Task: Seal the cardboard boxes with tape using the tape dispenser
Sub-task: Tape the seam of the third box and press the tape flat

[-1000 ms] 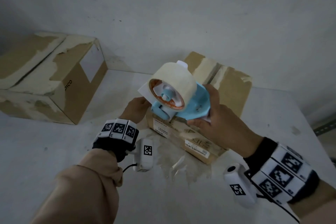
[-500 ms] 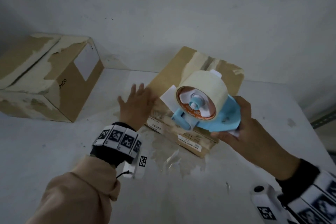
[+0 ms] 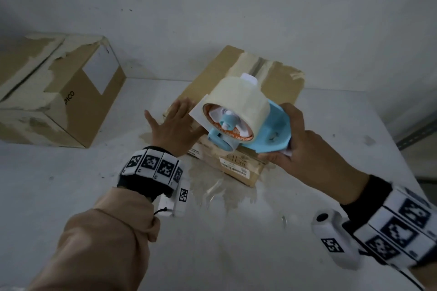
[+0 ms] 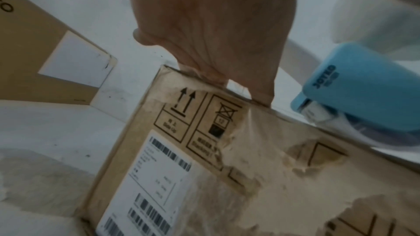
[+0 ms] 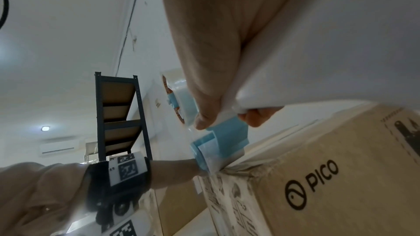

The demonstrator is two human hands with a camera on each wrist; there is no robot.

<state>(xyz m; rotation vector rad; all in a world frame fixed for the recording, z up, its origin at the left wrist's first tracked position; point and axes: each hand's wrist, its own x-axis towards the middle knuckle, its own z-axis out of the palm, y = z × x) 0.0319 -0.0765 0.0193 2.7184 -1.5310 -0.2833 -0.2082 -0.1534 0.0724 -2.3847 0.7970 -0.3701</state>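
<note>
On the worktop the nearer cardboard box runs lengthwise away from you. Your left hand lies flat, fingers spread, on its top. Your right hand grips the blue tape dispenser, nose down-left at the box's near edge.

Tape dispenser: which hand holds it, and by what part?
The right hand grips the tape dispenser by its white handle; the left hand presses flat on the box.

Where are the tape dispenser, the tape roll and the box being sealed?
tape dispenser (image 3: 272,133), head view, blue body.
tape roll (image 3: 238,99), head view, outer band.
box being sealed (image 3: 212,78), head view, bare top flap.
</note>
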